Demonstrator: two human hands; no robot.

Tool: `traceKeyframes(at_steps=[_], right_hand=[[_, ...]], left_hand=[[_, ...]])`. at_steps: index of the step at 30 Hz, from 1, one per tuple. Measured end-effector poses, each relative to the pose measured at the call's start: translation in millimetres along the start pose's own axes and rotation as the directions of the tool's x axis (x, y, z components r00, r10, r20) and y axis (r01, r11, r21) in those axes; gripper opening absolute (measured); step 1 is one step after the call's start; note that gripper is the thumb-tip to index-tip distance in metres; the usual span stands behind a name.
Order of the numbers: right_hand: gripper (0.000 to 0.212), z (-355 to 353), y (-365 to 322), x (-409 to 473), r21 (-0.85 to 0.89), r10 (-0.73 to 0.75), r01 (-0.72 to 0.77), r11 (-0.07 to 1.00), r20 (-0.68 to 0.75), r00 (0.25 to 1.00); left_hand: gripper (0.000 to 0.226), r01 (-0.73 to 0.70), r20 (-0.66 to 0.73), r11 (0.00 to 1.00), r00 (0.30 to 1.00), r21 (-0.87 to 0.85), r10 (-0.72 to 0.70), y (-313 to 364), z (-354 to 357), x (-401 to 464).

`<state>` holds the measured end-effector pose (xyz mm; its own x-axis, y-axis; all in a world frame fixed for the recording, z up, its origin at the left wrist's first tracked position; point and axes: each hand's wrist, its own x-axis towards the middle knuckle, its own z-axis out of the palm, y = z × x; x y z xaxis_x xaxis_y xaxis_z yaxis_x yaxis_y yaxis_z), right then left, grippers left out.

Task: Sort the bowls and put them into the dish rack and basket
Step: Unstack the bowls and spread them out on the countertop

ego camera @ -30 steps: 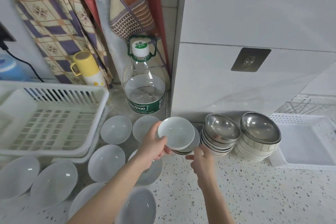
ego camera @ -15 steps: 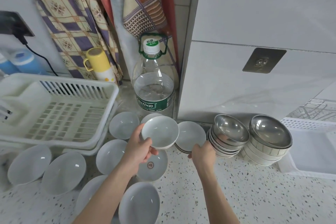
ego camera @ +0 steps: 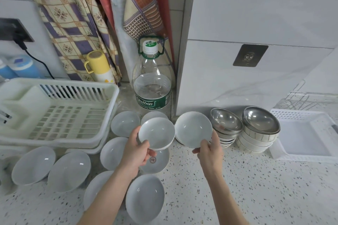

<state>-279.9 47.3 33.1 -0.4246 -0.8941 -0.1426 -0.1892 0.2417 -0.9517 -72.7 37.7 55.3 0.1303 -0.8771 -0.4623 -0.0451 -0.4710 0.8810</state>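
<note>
Fingers of my left hand (ego camera: 136,153) pinch one white bowl (ego camera: 156,133); my right hand (ego camera: 210,149) grips another bowl (ego camera: 193,129). Carry both slowly to the dish rack (ego camera: 54,113) at nine o'clock.

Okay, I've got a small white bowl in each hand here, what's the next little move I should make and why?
Probably carry the left hand's small white bowl over to the cream dish rack on your left. It is lifted clear of the counter, and nothing shows inside the rack. The right hand grips a second white bowl by its near rim; that one can follow.
</note>
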Motion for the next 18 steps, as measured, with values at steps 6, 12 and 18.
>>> traceKeyframes(at_steps=[6, 12, 18], right_hand=[[0.054, -27, 32, -52, 0.215, 0.2, -0.156, 0.964, -0.203, 0.959], [0.04, -43, 63, -91, 0.282, 0.383, -0.295, 0.913, -0.338, 0.86], [0.039, -67, 78, -108, 0.309, 0.456, -0.355, 0.882, -0.374, 0.808]], left_hand=[[0.059, -0.002, 0.109, 0.998, 0.994, 0.066, -0.005, -17, 4, -23], [0.061, 0.014, 0.245, 0.987, 0.968, 0.16, -0.053, -52, 16, -42], [0.064, -0.012, 0.301, 0.975, 0.952, 0.221, -0.057, -74, 38, -56]])
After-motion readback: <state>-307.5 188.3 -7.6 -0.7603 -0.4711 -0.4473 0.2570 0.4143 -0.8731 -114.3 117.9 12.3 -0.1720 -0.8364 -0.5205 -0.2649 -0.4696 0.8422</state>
